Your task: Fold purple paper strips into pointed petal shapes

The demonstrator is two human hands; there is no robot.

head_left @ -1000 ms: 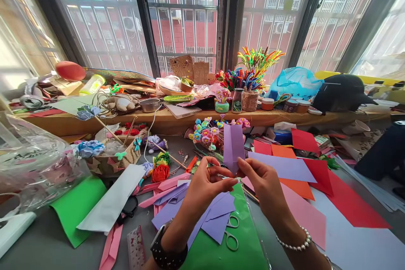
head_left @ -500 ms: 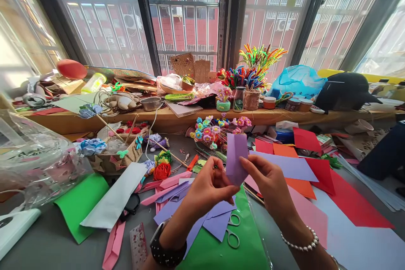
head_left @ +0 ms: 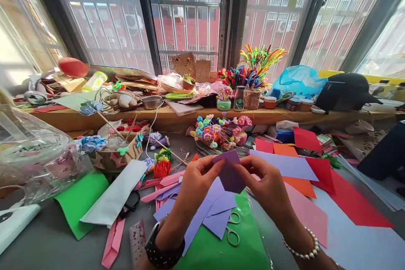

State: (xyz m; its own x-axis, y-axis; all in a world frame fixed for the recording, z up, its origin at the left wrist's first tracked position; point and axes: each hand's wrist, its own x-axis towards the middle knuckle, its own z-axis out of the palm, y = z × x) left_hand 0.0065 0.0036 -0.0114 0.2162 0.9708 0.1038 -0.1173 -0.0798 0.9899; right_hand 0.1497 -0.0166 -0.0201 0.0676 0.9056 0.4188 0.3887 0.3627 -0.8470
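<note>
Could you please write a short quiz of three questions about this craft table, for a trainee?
1. True or false: both hands hold the purple paper.
2. Which lies below the hands on the green sheet? A) scissors B) a hammer C) a spoon
3. Fill in: the left hand has a dark ____ on its wrist.

Key: 1 true. The right hand pinches it too. 2 A. 3 watch.

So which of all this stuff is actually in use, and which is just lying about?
In use:
- folded purple paper, pinched between the left hand and right hand

Lying about:
- scissors
- green sheet
- loose purple pieces
- red paper
- pipe cleaners
- blue bag
</note>
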